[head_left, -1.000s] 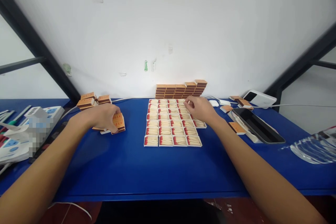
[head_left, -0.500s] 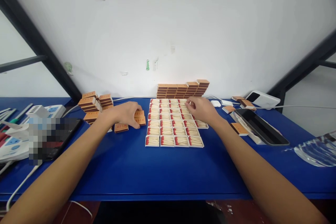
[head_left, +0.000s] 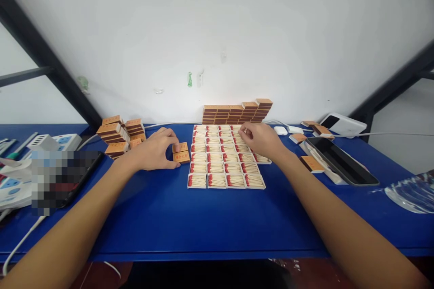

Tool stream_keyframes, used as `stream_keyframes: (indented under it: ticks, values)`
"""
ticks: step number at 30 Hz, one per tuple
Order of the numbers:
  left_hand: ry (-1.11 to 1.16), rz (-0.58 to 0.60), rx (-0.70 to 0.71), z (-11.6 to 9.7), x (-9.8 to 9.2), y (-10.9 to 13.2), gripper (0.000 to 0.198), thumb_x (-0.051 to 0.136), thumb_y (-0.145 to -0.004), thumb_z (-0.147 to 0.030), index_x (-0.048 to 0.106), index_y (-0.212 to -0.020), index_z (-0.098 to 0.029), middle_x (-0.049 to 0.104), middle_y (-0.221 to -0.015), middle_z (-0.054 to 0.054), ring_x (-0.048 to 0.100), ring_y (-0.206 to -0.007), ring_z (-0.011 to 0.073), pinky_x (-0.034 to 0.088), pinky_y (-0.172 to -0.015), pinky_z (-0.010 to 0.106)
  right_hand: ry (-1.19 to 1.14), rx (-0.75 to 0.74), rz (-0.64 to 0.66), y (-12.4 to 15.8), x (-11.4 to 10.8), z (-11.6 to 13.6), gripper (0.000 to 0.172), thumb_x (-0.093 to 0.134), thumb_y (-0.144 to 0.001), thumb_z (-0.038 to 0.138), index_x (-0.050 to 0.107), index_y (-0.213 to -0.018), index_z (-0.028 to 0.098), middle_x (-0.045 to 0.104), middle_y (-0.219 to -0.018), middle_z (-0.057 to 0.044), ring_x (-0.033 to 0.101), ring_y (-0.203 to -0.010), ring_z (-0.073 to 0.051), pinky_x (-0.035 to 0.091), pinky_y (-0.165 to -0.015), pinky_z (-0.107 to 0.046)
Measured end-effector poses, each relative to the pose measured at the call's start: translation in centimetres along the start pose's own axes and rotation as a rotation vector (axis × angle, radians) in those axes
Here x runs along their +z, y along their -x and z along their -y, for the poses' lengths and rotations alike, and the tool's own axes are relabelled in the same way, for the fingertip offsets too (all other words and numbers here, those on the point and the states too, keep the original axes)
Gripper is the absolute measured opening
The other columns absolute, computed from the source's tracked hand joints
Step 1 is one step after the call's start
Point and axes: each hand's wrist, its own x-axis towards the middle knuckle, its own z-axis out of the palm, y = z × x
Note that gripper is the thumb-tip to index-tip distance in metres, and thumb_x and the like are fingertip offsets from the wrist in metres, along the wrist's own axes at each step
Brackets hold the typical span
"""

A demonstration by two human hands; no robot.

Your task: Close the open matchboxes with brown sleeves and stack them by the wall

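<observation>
A grid of open matchbox trays (head_left: 224, 158) full of red-tipped matches lies on the blue table (head_left: 203, 216). My left hand (head_left: 154, 150) is curled around a small stack of orange matchbox sleeves (head_left: 181, 152) just left of the grid. Resting on the grid's far right part, my right hand (head_left: 262, 140) has its fingers curled and pinched at a tray; what they hold is hidden. A row of stacked orange sleeves (head_left: 237, 112) stands against the wall behind the grid.
More orange sleeve piles (head_left: 118, 134) sit at the back left. A power strip (head_left: 54, 142) and cables lie at the far left. A black tray (head_left: 339, 160), loose sleeves (head_left: 312, 164), a white power bank (head_left: 344, 124) and a clear plastic bag (head_left: 412, 192) are on the right.
My left hand has slid the small stack of sleeves rightward from the left piles to beside the grid. My right hand has stayed on the trays.
</observation>
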Motion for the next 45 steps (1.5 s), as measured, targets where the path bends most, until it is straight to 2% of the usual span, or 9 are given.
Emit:
stream_keyframes:
  ticks: [7, 13, 17, 20, 22, 24, 31, 39, 45]
  values:
    - [-0.073, -0.01, 0.007, -0.9, 0.0, -0.2, 0.027, 0.073, -0.081, -0.047, 0.071, -0.089, -0.021, 0.067, -0.106, 0.009, 0.059, -0.108, 0.0311, 0.048, -0.092, 0.043, -0.109, 0.009, -0.074, 0.0, 0.2, -0.1, 0.02, 0.054, -0.098, 0.03, 0.068, -0.088, 0.02, 0.071, -0.075, -0.006, 0.06, -0.067, -0.02, 0.034, -0.063, -0.033]
    - [0.023, -0.288, -0.05, -1.0, -0.5, -0.3, 0.029, 0.069, -0.086, -0.044, 0.07, -0.103, -0.02, 0.075, -0.106, 0.007, 0.068, -0.098, 0.0266, 0.052, -0.087, 0.04, -0.897, 0.247, -0.229, -0.2, 0.5, 1.6, 0.031, 0.065, -0.094, 0.053, 0.063, -0.093, 0.022, 0.062, -0.069, 0.001, 0.055, -0.055, -0.015, 0.041, -0.052, -0.03]
    - [0.092, -0.467, 0.006, -2.4, 0.5, -0.5, 0.023, 0.071, -0.087, -0.039, 0.069, -0.101, -0.02, 0.075, -0.102, 0.006, 0.069, -0.093, 0.0247, 0.053, -0.085, 0.04, -1.274, 0.362, -0.159, 1.0, 0.2, 6.1, 0.038, 0.075, -0.086, 0.056, 0.06, -0.1, 0.024, 0.061, -0.073, 0.004, 0.053, -0.052, -0.012, 0.038, -0.042, -0.024]
    - [0.128, -0.535, 0.073, -4.2, 1.5, -0.6, 0.021, 0.07, -0.088, -0.035, 0.069, -0.104, -0.021, 0.075, -0.1, 0.006, 0.067, -0.091, 0.0238, 0.054, -0.083, 0.039, -1.379, 0.249, 0.134, 2.9, 0.1, 9.9, 0.039, 0.074, -0.088, 0.057, 0.061, -0.108, 0.026, 0.061, -0.076, 0.004, 0.056, -0.055, -0.012, 0.04, -0.041, -0.022]
    - [0.137, -0.55, 0.119, -5.2, 1.8, -0.7, 0.019, 0.068, -0.089, -0.032, 0.07, -0.105, -0.022, 0.075, -0.096, 0.006, 0.067, -0.089, 0.0237, 0.054, -0.083, 0.04, -1.409, 0.143, 0.3, 3.8, 0.1, 11.6, 0.041, 0.072, -0.09, 0.06, 0.062, -0.111, 0.026, 0.06, -0.075, 0.004, 0.058, -0.055, -0.012, 0.042, -0.04, -0.022]
    - [0.139, -0.565, 0.148, -5.9, 1.9, -0.6, 0.018, 0.068, -0.091, -0.032, 0.071, -0.105, -0.022, 0.075, -0.095, 0.006, 0.067, -0.089, 0.024, 0.054, -0.084, 0.04, -1.4, 0.104, 0.313, 4.3, 0.2, 12.2, 0.042, 0.07, -0.09, 0.064, 0.064, -0.104, 0.024, 0.058, -0.071, 0.005, 0.056, -0.053, -0.012, 0.041, -0.04, -0.022]
    - [0.127, -0.518, 0.149, -5.2, 2.4, -0.6, 0.031, 0.071, -0.095, -0.047, 0.074, -0.112, -0.021, 0.077, -0.1, 0.008, 0.069, -0.091, 0.0248, 0.057, -0.082, 0.041, -1.313, 0.204, 0.168, 3.4, 0.7, 10.3, 0.043, 0.072, -0.089, 0.065, 0.066, -0.083, 0.022, 0.055, -0.057, 0.004, 0.046, -0.046, -0.011, 0.036, -0.039, -0.024]
    - [0.228, -0.541, 0.018, -5.0, 3.2, -1.0, 0.039, 0.076, -0.092, -0.051, 0.074, -0.117, -0.021, 0.078, -0.102, 0.008, 0.072, -0.091, 0.0236, 0.058, -0.083, 0.04, -1.237, 0.348, -0.179, 1.4, -1.1, 6.8, 0.04, 0.081, -0.082, 0.058, 0.065, -0.074, 0.022, 0.054, -0.059, 0.002, 0.046, -0.048, -0.011, 0.035, -0.041, -0.025]
    - [0.171, -0.583, 0.026, -6.2, 3.2, -2.0, 0.038, 0.076, -0.092, -0.05, 0.075, -0.115, -0.019, 0.078, -0.099, 0.007, 0.071, -0.091, 0.0244, 0.056, -0.081, 0.04, -1.138, 0.254, 0.047, 1.1, -2.6, 5.9, 0.051, 0.08, -0.081, 0.065, 0.06, -0.065, 0.021, 0.051, -0.056, 0.002, 0.044, -0.048, -0.01, 0.031, -0.041, -0.025]
